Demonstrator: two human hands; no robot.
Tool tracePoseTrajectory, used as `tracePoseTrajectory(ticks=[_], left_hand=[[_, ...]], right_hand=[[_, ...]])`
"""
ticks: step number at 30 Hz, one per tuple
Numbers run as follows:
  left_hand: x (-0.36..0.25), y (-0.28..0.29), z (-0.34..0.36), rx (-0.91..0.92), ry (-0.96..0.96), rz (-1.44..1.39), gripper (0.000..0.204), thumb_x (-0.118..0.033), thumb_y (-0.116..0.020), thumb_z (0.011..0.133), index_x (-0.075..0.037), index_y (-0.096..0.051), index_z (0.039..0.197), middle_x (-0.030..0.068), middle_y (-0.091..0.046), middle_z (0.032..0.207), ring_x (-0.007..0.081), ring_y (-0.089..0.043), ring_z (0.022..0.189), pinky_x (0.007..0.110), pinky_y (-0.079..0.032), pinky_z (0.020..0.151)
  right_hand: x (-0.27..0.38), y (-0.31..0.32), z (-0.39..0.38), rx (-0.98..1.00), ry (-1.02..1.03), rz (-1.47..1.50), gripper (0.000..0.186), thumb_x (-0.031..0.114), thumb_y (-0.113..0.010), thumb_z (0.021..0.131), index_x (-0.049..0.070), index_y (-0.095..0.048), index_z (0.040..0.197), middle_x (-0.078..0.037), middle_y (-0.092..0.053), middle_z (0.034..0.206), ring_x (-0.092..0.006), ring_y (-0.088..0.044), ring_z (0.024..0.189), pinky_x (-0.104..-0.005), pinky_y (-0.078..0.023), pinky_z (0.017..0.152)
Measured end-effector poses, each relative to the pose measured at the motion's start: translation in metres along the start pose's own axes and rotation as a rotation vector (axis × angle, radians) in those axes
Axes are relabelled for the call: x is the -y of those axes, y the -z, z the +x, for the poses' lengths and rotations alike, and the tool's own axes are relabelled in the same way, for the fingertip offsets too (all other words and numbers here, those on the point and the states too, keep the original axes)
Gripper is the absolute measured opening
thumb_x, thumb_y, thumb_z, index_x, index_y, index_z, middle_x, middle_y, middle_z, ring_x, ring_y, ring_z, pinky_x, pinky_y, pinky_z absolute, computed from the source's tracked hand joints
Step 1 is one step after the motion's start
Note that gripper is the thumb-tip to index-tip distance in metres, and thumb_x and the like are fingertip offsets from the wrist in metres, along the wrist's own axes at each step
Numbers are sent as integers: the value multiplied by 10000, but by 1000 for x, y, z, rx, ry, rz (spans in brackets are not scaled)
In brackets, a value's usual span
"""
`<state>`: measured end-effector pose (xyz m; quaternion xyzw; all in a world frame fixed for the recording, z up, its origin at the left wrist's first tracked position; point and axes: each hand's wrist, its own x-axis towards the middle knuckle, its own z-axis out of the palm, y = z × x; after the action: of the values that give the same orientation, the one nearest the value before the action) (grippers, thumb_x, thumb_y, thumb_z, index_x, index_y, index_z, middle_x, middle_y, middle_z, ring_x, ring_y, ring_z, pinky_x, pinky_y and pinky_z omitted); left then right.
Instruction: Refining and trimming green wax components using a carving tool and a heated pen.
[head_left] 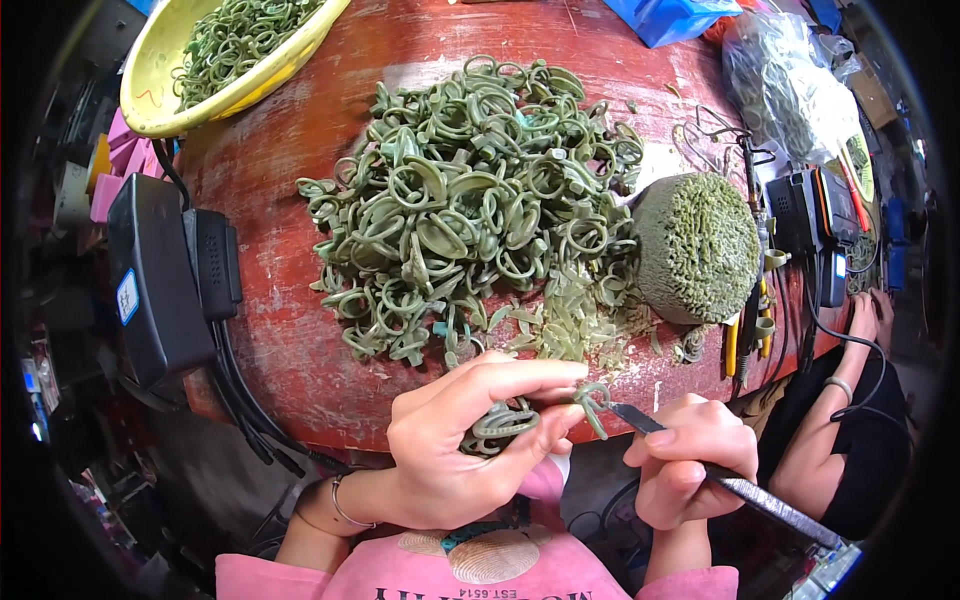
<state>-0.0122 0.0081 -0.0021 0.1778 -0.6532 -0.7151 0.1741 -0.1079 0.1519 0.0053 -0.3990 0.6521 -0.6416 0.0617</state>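
Observation:
My left hand is closed around several green wax rings in its palm. Between its thumb and index fingertips it pinches one more green wax ring. A thin knife with a dark blade is gripped in my right hand, its tip at or very near the pinched ring; whether it touches I cannot tell. The handle runs down to the lower right. Beyond my hands a large heap of green wax rings lies on the red table. Flat green wax flakes are scattered at the heap's near right side.
Right of the heap stands a round green block with a rough face. Past it are pliers, cables and black devices. A yellow basin of green rings sits far left, above a black box. Another person's arm shows at right.

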Motion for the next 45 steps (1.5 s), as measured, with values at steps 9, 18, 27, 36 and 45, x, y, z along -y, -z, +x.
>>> tracePoseTrajectory(ticks=[9, 18, 27, 36, 45], left_hand=[[3, 3, 4, 48, -164, 81, 357, 137, -641, 702, 31, -616, 1042, 99, -616, 815, 125, -607, 649, 219, -503, 580], [3, 7, 5, 51, -251, 189, 304, 136, -663, 674, 27, -638, 956, 140, -626, 877, 188, -622, 687, 263, -519, 590], [5, 24, 4, 224, -679, 474, 309, -16, -650, 677, 62, -624, 975, 192, -580, 1023, 273, -615, 845, 323, -537, 709], [-1, 21, 1, 209, -700, 523, 255, -21, -658, 680, 69, -631, 918, 194, -585, 1001, 270, -611, 832, 309, -544, 698], [1, 19, 2, 215, -707, 476, 241, 8, -666, 667, 74, -629, 896, 191, -591, 976, 266, -613, 810, 291, -547, 677]], right_hand=[[-22, 32, 12, -538, -208, -414, 301, 176, -450, 944, -87, -559, 1043, -72, -553, 544, -59, -417, 423, -172, -294, 398], [-9, 31, 4, -278, -378, -323, 1028, 796, -150, 742, -70, -475, 1189, -91, -572, 591, -115, -491, 461, -205, -369, 423], [12, 15, -1, 206, -119, 99, 323, 26, -547, 846, -81, -492, 1147, -186, -654, 712, -230, -641, 565, -312, -529, 526], [7, 3, -6, -1, -220, 241, 250, 139, -558, 874, -104, -603, 909, -168, -642, 631, -219, -646, 540, -292, -532, 497], [3, 4, -3, 10, -241, 212, 269, 184, -524, 897, -73, -603, 899, -135, -629, 596, -173, -609, 488, -244, -475, 437]])
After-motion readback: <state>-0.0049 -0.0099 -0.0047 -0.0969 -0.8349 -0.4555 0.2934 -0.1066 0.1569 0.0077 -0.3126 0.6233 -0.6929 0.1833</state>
